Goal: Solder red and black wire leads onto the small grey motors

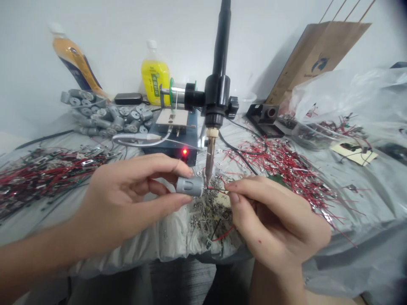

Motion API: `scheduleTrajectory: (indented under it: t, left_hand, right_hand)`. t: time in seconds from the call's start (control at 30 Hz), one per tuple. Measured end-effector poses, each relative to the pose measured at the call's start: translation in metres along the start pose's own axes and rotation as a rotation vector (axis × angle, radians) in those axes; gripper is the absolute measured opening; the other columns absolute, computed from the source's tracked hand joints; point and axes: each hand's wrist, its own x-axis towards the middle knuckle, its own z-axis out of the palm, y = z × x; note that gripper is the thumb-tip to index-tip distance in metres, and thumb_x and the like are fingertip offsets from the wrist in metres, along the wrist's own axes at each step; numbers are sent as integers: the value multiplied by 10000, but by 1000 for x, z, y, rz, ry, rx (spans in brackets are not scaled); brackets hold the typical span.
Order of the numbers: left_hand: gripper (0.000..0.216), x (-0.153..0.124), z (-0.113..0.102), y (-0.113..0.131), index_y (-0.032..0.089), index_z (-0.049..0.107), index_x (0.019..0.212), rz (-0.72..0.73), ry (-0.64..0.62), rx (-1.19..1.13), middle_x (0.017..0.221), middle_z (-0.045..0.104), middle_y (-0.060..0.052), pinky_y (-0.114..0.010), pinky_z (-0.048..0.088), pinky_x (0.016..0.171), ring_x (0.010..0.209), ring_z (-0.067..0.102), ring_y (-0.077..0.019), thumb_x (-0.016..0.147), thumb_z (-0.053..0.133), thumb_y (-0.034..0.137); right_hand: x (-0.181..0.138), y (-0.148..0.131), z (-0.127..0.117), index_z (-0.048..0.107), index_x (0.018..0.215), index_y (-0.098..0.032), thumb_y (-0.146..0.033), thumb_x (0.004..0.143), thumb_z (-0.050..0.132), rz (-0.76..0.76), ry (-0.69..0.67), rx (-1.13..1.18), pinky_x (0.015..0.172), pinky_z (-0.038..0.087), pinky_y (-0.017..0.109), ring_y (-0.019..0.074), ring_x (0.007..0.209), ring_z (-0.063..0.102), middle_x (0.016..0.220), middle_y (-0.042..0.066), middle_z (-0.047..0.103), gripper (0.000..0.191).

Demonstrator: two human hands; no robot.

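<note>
My left hand [127, 197] pinches a small grey motor [190, 186] between thumb and fingers, with its end turned toward the tip of the mounted soldering iron [210, 159]. My right hand [273, 222] pinches a thin red wire [219, 190] and holds its end at the motor's terminal, right under the iron tip. Both hands hover over a patch of solder scraps [206, 212] at the table's front edge.
A soldering station [173, 140] with a lit red lamp and a solder spool [179, 94] stands behind the hands. Grey motors [104, 114] are piled back left. Red wires lie left [41, 173] and right [286, 163]. Two bottles, a paper bag [318, 55] and a plastic bag [349, 101] stand behind.
</note>
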Motion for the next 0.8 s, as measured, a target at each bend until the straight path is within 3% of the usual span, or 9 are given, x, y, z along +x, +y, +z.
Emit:
scheduleTrajectory:
  t: [0.2,0.53,0.7,0.8]
  left_hand:
    - [315,1,-1,-2,368,928,1052,7,5,53,1012,900,52,-111,724,721,758,843,-128,808,981,176]
    - [347,2,4,2,352,919,1055,-2,15,-3,1025,896,94,-99,731,754,888,867,-130,815,943,102]
    - [358,3,4,2,348,926,1054,-1,27,-29,1004,890,100,-87,718,708,672,796,-76,798,959,99]
    - [363,3,5,1,358,922,1078,8,18,-32,1024,890,97,-95,721,714,665,792,-70,813,966,114]
  right_hand:
    - [-5,2,-2,777,1030,-209,27,901,720,17,35,-32,516,430,258,100,621,621,760,-23,715,275]
    - [-4,3,0,781,1024,-230,14,906,727,13,56,-44,507,423,278,108,621,623,749,-36,720,276]
    - [-4,3,-1,777,1024,-217,9,921,725,8,56,-56,531,422,281,108,644,629,726,-35,693,254]
    - [-5,2,-1,775,1022,-215,10,922,733,5,52,-74,546,434,277,105,655,642,721,-42,691,250]
